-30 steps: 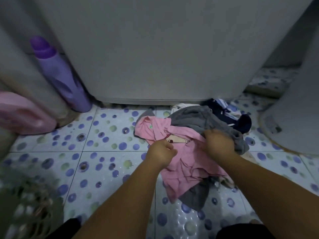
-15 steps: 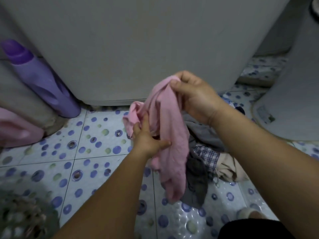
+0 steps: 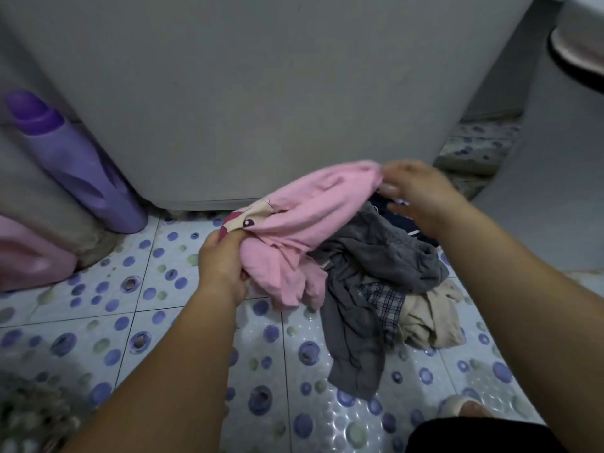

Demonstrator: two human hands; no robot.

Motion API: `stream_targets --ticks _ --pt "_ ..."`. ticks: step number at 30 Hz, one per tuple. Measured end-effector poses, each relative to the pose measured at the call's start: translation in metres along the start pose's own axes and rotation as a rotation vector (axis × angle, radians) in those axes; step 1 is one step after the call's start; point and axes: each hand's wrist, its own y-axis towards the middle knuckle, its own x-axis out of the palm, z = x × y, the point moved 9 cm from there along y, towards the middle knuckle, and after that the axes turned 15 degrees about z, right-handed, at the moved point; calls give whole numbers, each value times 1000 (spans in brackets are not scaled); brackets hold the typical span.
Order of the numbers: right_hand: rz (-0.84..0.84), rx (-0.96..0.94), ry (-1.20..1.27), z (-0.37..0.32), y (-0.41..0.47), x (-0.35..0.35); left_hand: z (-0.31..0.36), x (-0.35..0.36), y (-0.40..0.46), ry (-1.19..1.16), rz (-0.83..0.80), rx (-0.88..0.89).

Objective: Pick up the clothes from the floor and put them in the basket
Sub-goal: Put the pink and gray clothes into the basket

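Basket (image 3: pixel 29 416) wicker is glimpsed, blurred, at the lower left corner, cut by the frame edge. Above it, a pink jug (image 3: pixel 29 256) lies at the left edge, and a purple bottle (image 3: pixel 78 168) is leaned beside it against a grey surface. Between these and the clothes, a stretch of dotted floor (image 3: pixel 108 328) is left bare, running back down to the basket.

The left hand (image 3: pixel 224 259) is clenched round a bunched end of the pink garment (image 3: pixel 300 230), with a printed patch shown just above the knuckles. The garment is held off the floor and stretched up and to the right, where its far end is pinched by the fingertips of the right hand (image 3: pixel 418 194); the other fingers of that hand are blurred. The lower folds are hung down just over the left edge of the pile.

A grey garment (image 3: pixel 376 273) is spread beneath and to the right, one long end trailed toward the camera over the tiles. A checked cloth (image 3: pixel 385 302) and a beige cloth (image 3: pixel 434 312) are pressed against its right side, and a dark cloth (image 3: pixel 402 220) is partly hidden under the right wrist. The pile is hemmed behind by the washer (image 3: pixel 261 93), and on the right by a pale wall (image 3: pixel 555 207).
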Motion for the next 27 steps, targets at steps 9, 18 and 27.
stream_targets --ticks 9,18,27 --pt "25 -74 -1205 118 24 -13 4 -16 19 -88 185 -79" --pt "-73 51 -1216 115 19 6 -3 -18 20 183 128 -65" --pt "-334 159 53 20 -46 61 33 -24 -15 115 55 16"
